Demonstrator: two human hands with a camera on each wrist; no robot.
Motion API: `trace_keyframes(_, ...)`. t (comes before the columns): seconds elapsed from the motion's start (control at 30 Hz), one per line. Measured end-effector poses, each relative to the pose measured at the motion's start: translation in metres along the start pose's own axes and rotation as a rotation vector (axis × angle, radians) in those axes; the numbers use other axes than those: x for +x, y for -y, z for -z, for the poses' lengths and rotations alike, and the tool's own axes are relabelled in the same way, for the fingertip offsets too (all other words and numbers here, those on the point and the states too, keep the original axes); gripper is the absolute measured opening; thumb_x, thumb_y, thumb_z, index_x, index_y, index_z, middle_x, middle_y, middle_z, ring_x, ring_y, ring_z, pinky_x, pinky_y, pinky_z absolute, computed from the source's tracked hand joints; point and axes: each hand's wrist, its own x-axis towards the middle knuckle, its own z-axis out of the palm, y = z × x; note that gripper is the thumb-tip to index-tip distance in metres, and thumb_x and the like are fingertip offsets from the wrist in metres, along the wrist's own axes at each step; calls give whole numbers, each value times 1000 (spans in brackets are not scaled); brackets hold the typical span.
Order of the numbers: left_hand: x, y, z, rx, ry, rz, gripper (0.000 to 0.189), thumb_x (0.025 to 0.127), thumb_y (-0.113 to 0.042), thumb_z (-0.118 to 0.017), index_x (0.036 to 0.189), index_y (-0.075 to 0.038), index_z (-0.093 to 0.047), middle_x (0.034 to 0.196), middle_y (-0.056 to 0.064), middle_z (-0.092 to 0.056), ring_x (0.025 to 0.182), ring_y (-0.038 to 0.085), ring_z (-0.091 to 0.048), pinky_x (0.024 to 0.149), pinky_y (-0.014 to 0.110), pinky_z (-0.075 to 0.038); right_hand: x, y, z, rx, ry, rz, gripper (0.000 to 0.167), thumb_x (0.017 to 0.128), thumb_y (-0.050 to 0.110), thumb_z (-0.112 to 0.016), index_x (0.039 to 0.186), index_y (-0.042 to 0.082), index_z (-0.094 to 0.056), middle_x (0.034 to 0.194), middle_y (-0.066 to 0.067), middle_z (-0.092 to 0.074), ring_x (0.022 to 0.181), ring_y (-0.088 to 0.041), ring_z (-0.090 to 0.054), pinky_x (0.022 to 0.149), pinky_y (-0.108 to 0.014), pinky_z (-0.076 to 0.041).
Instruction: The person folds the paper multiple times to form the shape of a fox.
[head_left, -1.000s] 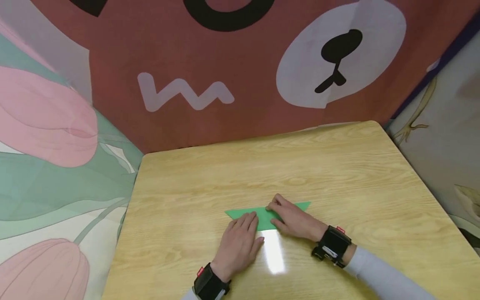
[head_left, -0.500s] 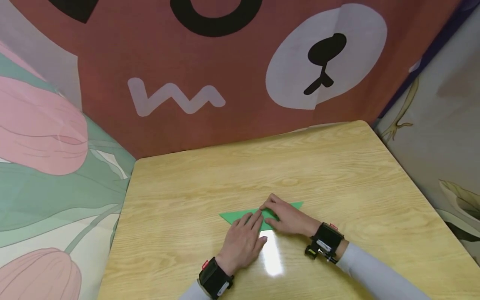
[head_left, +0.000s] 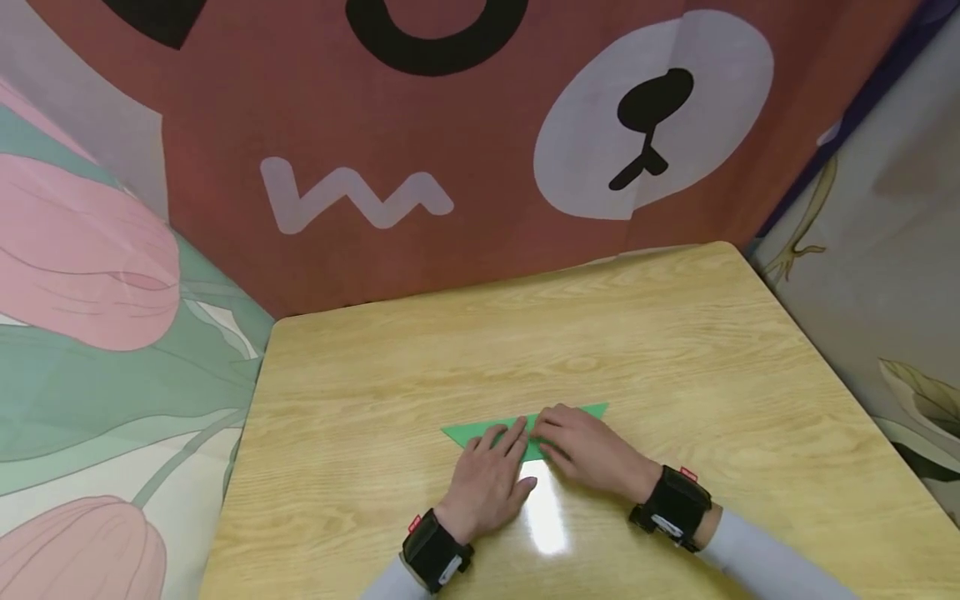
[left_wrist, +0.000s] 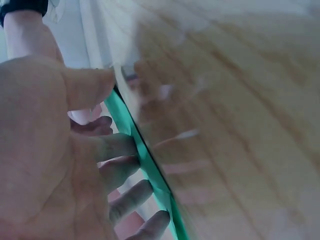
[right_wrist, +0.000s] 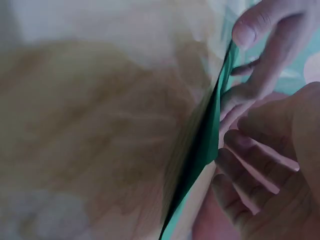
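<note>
A folded piece of green paper [head_left: 463, 432] with pointed ends lies flat near the front middle of the wooden table. My left hand [head_left: 483, 485] rests on its centre with straight fingers; the thumb is spread off to the side, past the near edge. Beside it, my right hand [head_left: 588, 444] touches the paper's right half with bent, relaxed fingers. In the right wrist view the right fingertips come up to the edge of the green paper [right_wrist: 212, 135], and its near edge lifts slightly from the table. Both hands cover much of the paper's middle.
The pale wooden table [head_left: 375, 362] has a bright light reflection [head_left: 546, 517] just in front of the hands. A brown cloth with a cartoon bear face [head_left: 450, 125] hangs behind it. A flowered cloth [head_left: 90, 375] hangs on the left.
My right hand has drawn slightly toward the near right, its knuckles lower and its fingers off the far edge. The left hand slid a little right earlier and now stays in place.
</note>
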Motion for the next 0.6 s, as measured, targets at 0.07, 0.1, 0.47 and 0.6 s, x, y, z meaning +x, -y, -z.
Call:
trace_keyframes(0.07,0,1,1,5,13,0,67,100,-57,-41,154,-17,-36,165,-1,-26,143,24,-40,108,44,-45,-3,5,-1,-60,-28,66,19,95,21,-65,112,17,-72,112,8,-62,104,-9,-59,89,-33,-52)
trace_keyframes(0.1,0,2,1,8,13,-1,68,99,-57,-42,153,-17,-37,165,0,-27,143,24,-40,107,44,-45,-4,7,-1,-83,-36,95,18,95,21,-65,110,17,-73,112,7,-63,104,-10,-59,89,-33,-51)
trace_keyframes(0.47,-1,1,3,3,23,-4,68,98,-59,-44,152,-17,-40,165,-1,-26,143,24,-39,107,43,-45,-17,22,-13,-220,-44,214,18,96,22,-61,111,15,-70,116,5,-65,106,-12,-60,88,-33,-48)
trace_keyframes(0.6,-1,0,3,5,17,-5,67,98,-58,-43,152,-17,-39,165,-1,-26,143,24,-40,107,43,-46,-18,24,-14,-224,-40,199,17,96,21,-61,110,16,-69,116,6,-65,106,-12,-60,87,-33,-48)
